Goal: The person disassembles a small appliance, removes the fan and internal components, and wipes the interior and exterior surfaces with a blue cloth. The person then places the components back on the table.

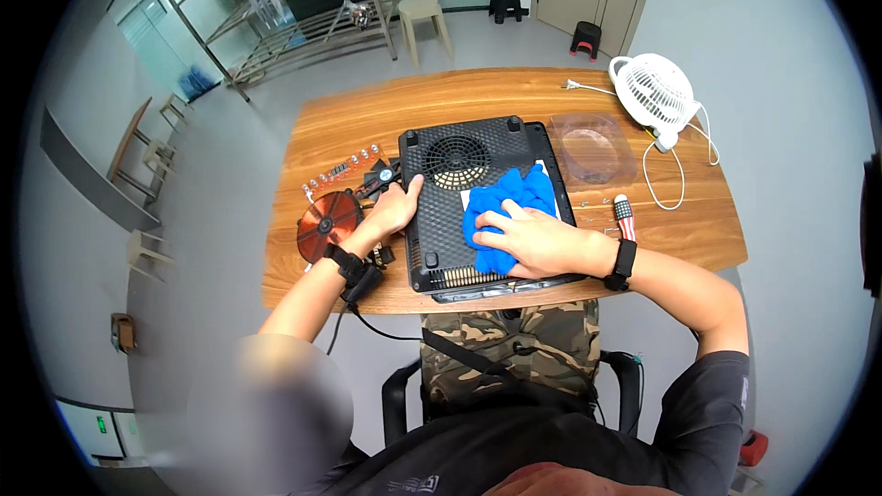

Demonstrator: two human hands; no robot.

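Observation:
The black plastic base cover (441,220) of what looks like an induction cooker lies before me, its round vent grille and rubber feet facing up. It rests partly over another black panel (548,145), whose edge shows at the right and front. My left hand (398,208) holds the cover's left edge, thumb on top; its other fingers are partly hidden. In my right hand (527,238) is a bunched blue cloth (513,186), pressed on the cover's right half over part of a white label.
A copper induction coil (320,226), a small black fan (380,178) and a row of sockets (337,169) lie at left. On the right are a clear plastic tray (594,151), loose screws (586,204), a screwdriver handle (623,210) and a corded white fan (654,93).

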